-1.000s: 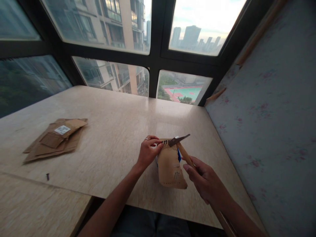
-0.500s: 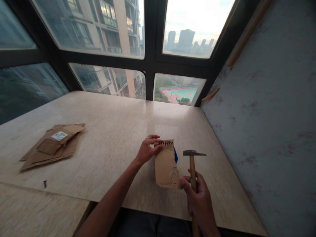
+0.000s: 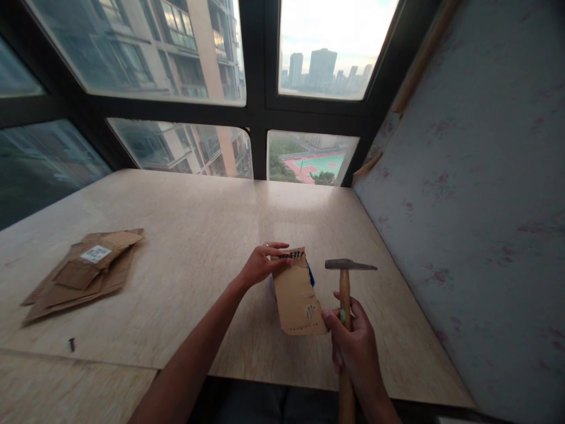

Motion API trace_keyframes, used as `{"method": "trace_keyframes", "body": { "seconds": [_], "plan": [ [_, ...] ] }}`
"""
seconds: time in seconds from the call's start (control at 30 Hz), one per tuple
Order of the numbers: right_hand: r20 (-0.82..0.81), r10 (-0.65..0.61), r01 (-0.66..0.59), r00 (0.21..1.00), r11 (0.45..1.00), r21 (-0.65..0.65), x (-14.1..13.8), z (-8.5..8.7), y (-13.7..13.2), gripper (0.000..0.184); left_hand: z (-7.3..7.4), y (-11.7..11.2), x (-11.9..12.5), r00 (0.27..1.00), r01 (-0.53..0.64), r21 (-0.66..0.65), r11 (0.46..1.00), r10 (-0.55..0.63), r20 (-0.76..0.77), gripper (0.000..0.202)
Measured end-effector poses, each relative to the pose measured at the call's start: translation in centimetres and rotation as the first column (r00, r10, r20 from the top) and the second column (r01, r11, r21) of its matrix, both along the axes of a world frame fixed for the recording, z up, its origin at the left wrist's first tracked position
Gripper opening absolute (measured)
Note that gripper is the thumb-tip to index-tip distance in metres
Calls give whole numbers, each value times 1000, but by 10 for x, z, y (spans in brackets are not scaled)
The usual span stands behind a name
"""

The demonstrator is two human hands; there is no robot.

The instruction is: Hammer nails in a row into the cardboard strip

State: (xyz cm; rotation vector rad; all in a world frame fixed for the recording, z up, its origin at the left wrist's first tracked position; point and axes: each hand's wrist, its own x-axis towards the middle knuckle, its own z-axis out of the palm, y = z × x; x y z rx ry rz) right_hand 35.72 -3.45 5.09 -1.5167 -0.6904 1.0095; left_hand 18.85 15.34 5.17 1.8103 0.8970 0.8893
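Observation:
A tan piece of cardboard (image 3: 295, 294) with a torn right edge is held tilted above the tabletop. Along its top runs a row of dark nails or screws (image 3: 295, 255), too small to tell which. Something blue (image 3: 311, 275) peeks out behind its right side. My left hand (image 3: 263, 262) is closed on the upper left of the cardboard, fingers behind and thumb in front. In my right hand (image 3: 353, 333) is a wooden-handled hammer (image 3: 345, 294), held upright with its head on top. The right thumb is at the cardboard's lower right corner; whether it pinches it I cannot tell.
Flattened brown cardboard packaging (image 3: 83, 265) with a white label lies on the left of the marbled tabletop (image 3: 189, 235). A single dark screw (image 3: 72, 344) stands near the front left edge. A patterned wall (image 3: 468, 235) rises on the right; dark-framed windows (image 3: 260, 112) close off the back.
The view has swung slightly right. The hammer head has turned a little, and the cardboard's lower end has shifted slightly toward my right hand. Both hands keep their hold.

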Motion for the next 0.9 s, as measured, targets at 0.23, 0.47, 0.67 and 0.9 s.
{"method": "trace_keyframes", "body": {
  "seconds": [0.23, 0.47, 0.67, 0.9],
  "plan": [
    [1, 14, -14, 1000, 1000, -22, 1, 3, 1, 65, 2, 2, -2, 999, 12, 21, 1000, -12, -31, 17],
    [0, 8, -8, 1000, 999, -32, 0, 7, 1, 66, 3, -3, -5, 1000, -4, 44, 999, 5, -14, 30],
    [-6, -12, 12, 1000, 1000, -28, 1, 9, -6, 64, -1, -14, -33, 998, -53, 89, 995, 54, -20, 42],
    [23, -50, 50, 999, 998, -41, 20, 0, -23, 66, -10, -56, -118, 962, -238, 133, 962, 253, -104, 35]
  ]
}}
